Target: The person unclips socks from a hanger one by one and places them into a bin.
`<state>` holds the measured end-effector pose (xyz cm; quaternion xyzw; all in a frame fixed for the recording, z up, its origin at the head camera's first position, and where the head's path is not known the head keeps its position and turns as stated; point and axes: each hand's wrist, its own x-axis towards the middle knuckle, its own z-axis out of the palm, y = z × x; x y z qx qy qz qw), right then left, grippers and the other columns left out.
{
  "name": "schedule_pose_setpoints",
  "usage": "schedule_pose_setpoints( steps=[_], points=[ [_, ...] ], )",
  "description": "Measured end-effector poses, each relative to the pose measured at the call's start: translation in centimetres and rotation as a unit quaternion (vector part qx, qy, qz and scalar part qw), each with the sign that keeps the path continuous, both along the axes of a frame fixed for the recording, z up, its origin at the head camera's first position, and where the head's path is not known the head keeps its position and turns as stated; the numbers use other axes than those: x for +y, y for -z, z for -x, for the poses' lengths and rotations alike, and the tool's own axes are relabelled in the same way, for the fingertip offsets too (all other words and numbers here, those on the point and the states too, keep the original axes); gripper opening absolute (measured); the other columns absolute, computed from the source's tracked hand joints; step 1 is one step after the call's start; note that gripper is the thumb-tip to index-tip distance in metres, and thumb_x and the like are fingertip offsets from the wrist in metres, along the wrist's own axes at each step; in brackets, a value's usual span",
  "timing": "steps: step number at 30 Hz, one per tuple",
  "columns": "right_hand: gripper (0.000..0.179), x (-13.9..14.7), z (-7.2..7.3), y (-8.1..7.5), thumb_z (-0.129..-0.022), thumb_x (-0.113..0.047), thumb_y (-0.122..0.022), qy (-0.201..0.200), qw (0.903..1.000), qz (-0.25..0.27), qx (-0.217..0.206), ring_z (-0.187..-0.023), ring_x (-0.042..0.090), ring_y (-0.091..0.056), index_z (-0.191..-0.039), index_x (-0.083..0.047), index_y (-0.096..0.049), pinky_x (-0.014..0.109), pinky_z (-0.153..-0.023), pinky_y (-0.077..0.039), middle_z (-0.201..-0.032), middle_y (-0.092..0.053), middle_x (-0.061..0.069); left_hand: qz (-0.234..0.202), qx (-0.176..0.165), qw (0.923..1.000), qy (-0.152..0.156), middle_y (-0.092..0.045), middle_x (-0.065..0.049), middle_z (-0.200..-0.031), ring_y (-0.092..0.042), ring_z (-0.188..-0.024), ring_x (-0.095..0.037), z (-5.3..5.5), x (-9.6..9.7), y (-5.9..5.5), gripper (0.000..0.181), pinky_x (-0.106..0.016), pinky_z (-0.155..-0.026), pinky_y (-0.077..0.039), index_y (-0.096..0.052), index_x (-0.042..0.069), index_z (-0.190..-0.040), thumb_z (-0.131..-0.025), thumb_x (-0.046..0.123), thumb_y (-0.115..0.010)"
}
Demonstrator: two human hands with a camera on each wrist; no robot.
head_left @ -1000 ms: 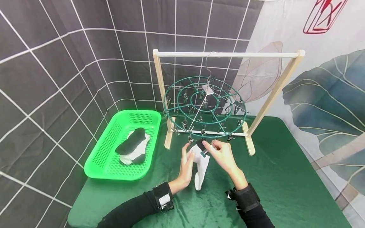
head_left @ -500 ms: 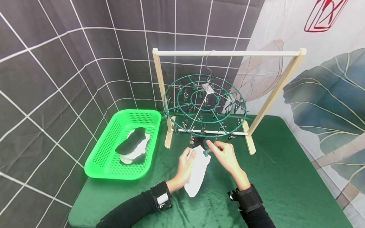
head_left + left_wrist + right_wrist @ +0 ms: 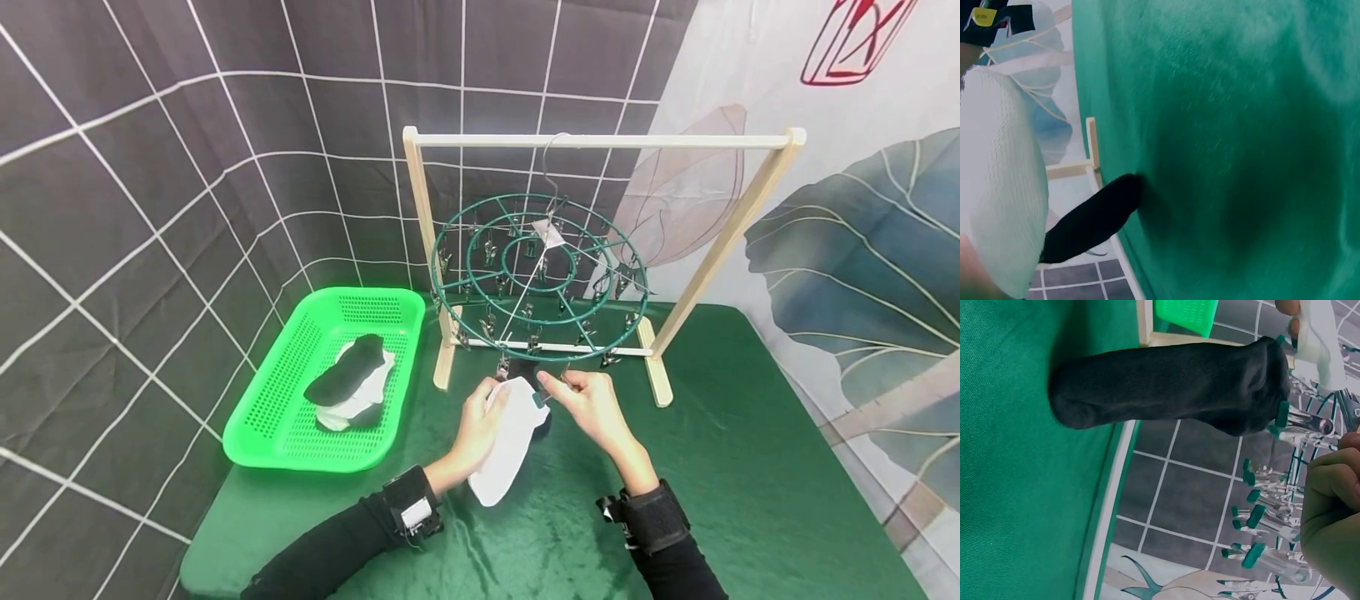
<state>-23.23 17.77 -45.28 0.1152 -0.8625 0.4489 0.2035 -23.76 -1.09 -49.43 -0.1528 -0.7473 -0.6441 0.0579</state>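
My left hand grips a white sock near its upper end, and the toe hangs down to the left. The same white sock fills the left edge of the left wrist view. My right hand pinches a metal clip with green tips at the sock's upper right corner; whether the clip bites the fabric cannot be told. Just behind, a black sock hangs by its cuff from another clip. Above both hands is a round green clip hanger with several clips.
A wooden rack carries the hanger by its hook. On the left stands a bright green basket holding black and white socks. Green cloth covers the table. Patterned curtains stand behind.
The white sock has spread out flat, and its toe has swung to the lower left with my left hand. My right hand stays almost in place with the clip.
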Motion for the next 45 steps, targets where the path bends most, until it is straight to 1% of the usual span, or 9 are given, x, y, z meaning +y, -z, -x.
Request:
schedule_pose_setpoints(
  steps=[5, 11, 15, 21, 25, 30, 32, 37, 45],
  points=[
    [0.057, 0.3, 0.0, 0.2, -0.086, -0.027, -0.07, 0.007, 0.9999, 0.013, 0.002, -0.045, 0.002, -0.016, -0.049, -0.013, -0.029, 0.023, -0.042, -0.015, -0.049, -0.021, -0.012, 0.037, 0.003, 0.9993, -0.005, -0.052, 0.0, -0.074, -0.049, -0.068, -0.011, 0.9, -0.8, -0.5, 0.023, -0.023, -0.058, -0.042, -0.056, 0.009, -0.087, -0.099, 0.027, -0.05],
    [0.056, 0.6, 0.2, 0.5, -0.085, -0.027, -0.072, 0.014, 0.9998, 0.015, -0.002, -0.045, 0.002, -0.018, -0.049, -0.013, -0.032, 0.023, -0.042, -0.015, -0.049, -0.023, -0.012, 0.113, 0.036, 0.993, 0.0, -0.055, -0.003, -0.076, -0.051, -0.068, -0.015, 2.8, -3.6, -3.0, 0.021, -0.027, -0.059, -0.045, -0.058, 0.009, -0.092, -0.099, 0.027, -0.05],
    [0.057, 0.7, 0.2, 0.6, -0.082, -0.028, -0.074, 0.025, 0.9996, 0.015, -0.008, -0.046, 0.002, -0.018, -0.049, -0.012, -0.031, 0.023, -0.043, -0.016, -0.05, -0.021, -0.012, 0.166, 0.062, 0.9842, 0.0, -0.058, -0.008, -0.081, -0.053, -0.071, -0.017, 4.6, -6.2, -5.1, 0.019, -0.029, -0.061, -0.046, -0.058, 0.005, -0.098, -0.099, 0.022, -0.049],
    [0.056, 0.7, 0.1, 0.7, -0.083, -0.029, -0.073, 0.025, 0.9994, 0.013, -0.02, -0.046, 0.003, -0.018, -0.05, -0.013, -0.03, 0.022, -0.045, -0.017, -0.05, -0.021, -0.012, 0.211, 0.025, 0.9771, -0.005, -0.056, -0.014, -0.085, -0.054, -0.07, -0.021, 8.3, -10.0, -6.8, 0.018, -0.03, -0.055, -0.049, -0.055, 0.001, -0.1, -0.1, 0.017, -0.046],
    [0.056, 0.6, 0.1, 0.6, -0.083, -0.029, -0.072, 0.018, 0.9996, 0.01, -0.021, -0.046, 0.003, -0.017, -0.05, -0.014, -0.03, 0.022, -0.045, -0.016, -0.05, -0.021, -0.012, 0.253, 0.013, 0.9654, -0.06, -0.055, -0.02, -0.088, -0.055, -0.075, -0.03, 11.2, -13.1, -6.2, 0.024, -0.037, -0.059, -0.049, -0.053, -0.002, -0.102, -0.102, 0.019, -0.041],
    [0.056, 0.6, 0.1, 0.6, -0.083, -0.028, -0.073, 0.019, 0.9995, 0.009, -0.025, -0.046, 0.003, -0.017, -0.05, -0.014, -0.03, 0.021, -0.045, -0.016, -0.051, -0.021, -0.013, 0.306, -0.012, 0.9429, -0.13, -0.055, -0.034, -0.108, -0.055, -0.099, -0.047, 13.7, -16.7, -3.9, 0.036, -0.052, -0.085, -0.047, -0.048, -0.012, -0.116, -0.103, 0.019, -0.035],
    [0.056, 0.6, 0.0, 0.6, -0.083, -0.029, -0.073, 0.015, 0.9995, 0.009, -0.025, -0.046, 0.002, -0.017, -0.05, -0.015, -0.03, 0.021, -0.045, -0.016, -0.051, -0.021, -0.012, 0.327, -0.026, 0.9338, -0.144, -0.052, -0.038, -0.115, -0.052, -0.107, -0.05, 14.1, -17.8, -2.9, 0.038, -0.055, -0.091, -0.044, -0.045, -0.015, -0.121, -0.103, 0.016, -0.032],
    [0.056, 0.5, 0.1, 0.5, -0.084, -0.03, -0.072, 0.001, 0.9998, 0.009, -0.019, -0.048, 0.002, -0.016, -0.052, -0.013, -0.029, 0.022, -0.045, -0.017, -0.053, -0.02, -0.012, 0.392, -0.043, 0.9072, -0.146, -0.051, -0.042, -0.115, -0.051, -0.107, -0.053, 14.2, -19.4, -1.4, 0.04, -0.056, -0.092, -0.043, -0.041, -0.021, -0.124, -0.103, 0.012, -0.031],
    [0.057, 0.5, 0.0, 0.4, -0.083, -0.028, -0.073, 0.001, 1.0, 0.008, -0.003, -0.047, 0.002, -0.015, -0.051, -0.014, -0.028, 0.021, -0.045, -0.017, -0.052, -0.019, -0.013, 0.48, -0.073, 0.8645, -0.131, -0.054, -0.039, -0.112, -0.055, -0.1, -0.052, 14.1, -20.1, -0.8, 0.049, -0.057, -0.084, -0.046, -0.031, -0.016, -0.136, -0.104, 0.02, -0.024]
  ],
)
